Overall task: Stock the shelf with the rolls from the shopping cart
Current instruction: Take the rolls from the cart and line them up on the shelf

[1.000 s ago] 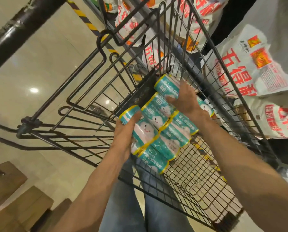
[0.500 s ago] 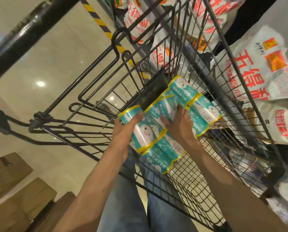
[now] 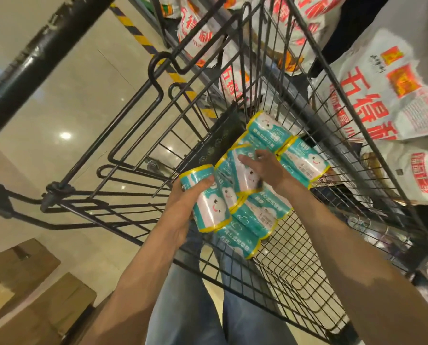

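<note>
The rolls lay in the cart; the left hand gripped one, the right hand lay open-fingered on another and needed a firm grip before lifting.

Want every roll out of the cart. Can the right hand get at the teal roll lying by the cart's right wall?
Probably yes: that roll lies uncovered beside the right hand, nothing between them.

Teal yellow-edged rolls (cloud faces), clustered inside wire shopping cart

Seven teal rolls sit in one wire shopping cart; two hands reach in; three cardboard boxes nearby.
</note>
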